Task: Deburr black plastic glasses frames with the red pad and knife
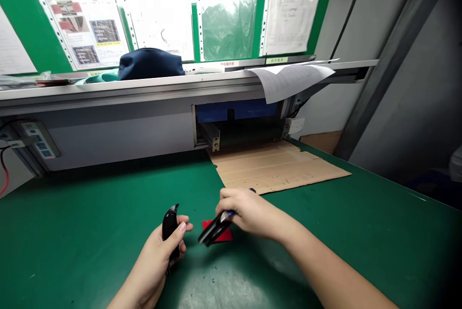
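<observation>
A: What surface does the head view give us?
B: A green counter [108, 212], specked and shiny in front. With the red piece [226, 236] as the dial's centre, a cardboard sheet [274, 172] lies at two o'clock, reaching back towards a blue panel [249, 109] just past twelve.
A: And the room?
B: A shelf [144, 90] crosses behind. It carries a navy pouch [151, 64] at eleven; a printed sheet [288, 83] droops over its edge at one. There's a power strip [40, 139] at ten and a metal post [382, 61] at two, farther off.
A: The hands?
B: Left hand [166, 244] at nine, fingers wrapped round a curved black object [169, 222]. Right hand [241, 207] past one, fingers gripping a blurred black tool [215, 228].
A: Anything in the way?
B: That tool hides part of the red piece; I can't tell whether they touch.
</observation>
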Action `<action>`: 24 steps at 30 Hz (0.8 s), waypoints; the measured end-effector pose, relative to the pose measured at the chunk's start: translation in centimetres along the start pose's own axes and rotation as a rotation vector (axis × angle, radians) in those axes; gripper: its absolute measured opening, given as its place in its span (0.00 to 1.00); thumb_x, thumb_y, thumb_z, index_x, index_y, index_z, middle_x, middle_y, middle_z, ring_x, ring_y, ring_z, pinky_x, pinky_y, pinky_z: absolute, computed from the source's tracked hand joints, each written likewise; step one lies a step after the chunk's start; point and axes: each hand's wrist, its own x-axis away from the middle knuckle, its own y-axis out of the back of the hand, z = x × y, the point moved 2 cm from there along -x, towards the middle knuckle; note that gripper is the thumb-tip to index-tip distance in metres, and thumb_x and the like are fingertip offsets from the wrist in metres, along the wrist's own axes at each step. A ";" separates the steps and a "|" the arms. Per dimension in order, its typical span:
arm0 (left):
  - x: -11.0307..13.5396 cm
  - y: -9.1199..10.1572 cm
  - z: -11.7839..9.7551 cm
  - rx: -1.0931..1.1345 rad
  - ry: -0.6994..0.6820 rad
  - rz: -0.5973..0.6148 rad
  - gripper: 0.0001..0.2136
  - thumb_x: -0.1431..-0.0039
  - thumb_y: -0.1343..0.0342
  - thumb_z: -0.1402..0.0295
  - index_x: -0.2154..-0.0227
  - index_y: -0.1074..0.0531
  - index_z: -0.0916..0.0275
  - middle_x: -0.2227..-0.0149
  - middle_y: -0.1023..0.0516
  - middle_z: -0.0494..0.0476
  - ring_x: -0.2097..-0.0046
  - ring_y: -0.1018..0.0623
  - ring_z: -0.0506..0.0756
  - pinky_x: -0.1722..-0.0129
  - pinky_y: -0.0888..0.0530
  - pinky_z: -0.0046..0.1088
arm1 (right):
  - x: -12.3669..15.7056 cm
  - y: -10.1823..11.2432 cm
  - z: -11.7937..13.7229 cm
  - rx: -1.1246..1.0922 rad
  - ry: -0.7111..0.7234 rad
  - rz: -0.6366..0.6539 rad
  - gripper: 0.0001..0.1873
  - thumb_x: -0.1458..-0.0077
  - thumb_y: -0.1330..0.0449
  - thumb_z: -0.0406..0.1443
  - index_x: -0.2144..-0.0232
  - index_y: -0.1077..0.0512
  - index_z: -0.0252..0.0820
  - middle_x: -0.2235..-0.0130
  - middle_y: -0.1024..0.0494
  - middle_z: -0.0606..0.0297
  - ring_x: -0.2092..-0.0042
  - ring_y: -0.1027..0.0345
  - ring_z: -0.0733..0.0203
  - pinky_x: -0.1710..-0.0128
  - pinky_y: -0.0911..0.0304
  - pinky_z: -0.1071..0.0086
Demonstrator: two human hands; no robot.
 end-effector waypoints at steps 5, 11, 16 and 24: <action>0.3 -0.2 0.8 -0.053 0.055 0.396 0.25 0.49 0.41 0.47 0.60 0.26 0.65 0.68 0.25 0.59 0.72 0.33 0.50 0.75 0.40 0.21 | -0.4 -1.9 3.7 -0.026 0.221 -0.100 0.11 0.47 0.34 0.25 0.65 0.26 0.46 0.67 0.32 0.71 0.69 0.39 0.66 0.67 0.49 0.72; 0.5 -0.1 0.8 0.048 0.034 0.434 0.20 0.47 0.39 0.54 0.59 0.26 0.66 0.62 0.23 0.62 0.66 0.28 0.51 0.69 0.36 0.21 | -0.5 -2.0 4.1 -0.142 0.085 -0.398 0.14 0.48 0.30 0.32 0.62 0.30 0.43 0.64 0.33 0.68 0.65 0.40 0.61 0.65 0.49 0.69; 0.4 0.0 -0.3 0.330 -0.108 0.186 0.24 0.45 0.38 0.59 0.47 0.33 0.58 0.47 0.29 0.60 0.47 0.30 0.57 0.50 0.33 0.31 | -0.3 -1.8 3.8 -0.331 0.085 -0.407 0.22 0.36 0.44 0.53 0.50 0.37 0.45 0.57 0.33 0.63 0.58 0.40 0.55 0.58 0.46 0.65; 1.0 0.1 -0.6 0.477 -0.236 0.147 0.26 0.50 0.33 0.66 0.48 0.34 0.57 0.45 0.30 0.61 0.41 0.33 0.62 0.38 0.42 0.43 | -0.8 -3.5 4.4 -0.123 0.137 -0.350 0.36 0.36 0.67 0.61 0.59 0.33 0.42 0.64 0.34 0.61 0.64 0.44 0.54 0.65 0.51 0.65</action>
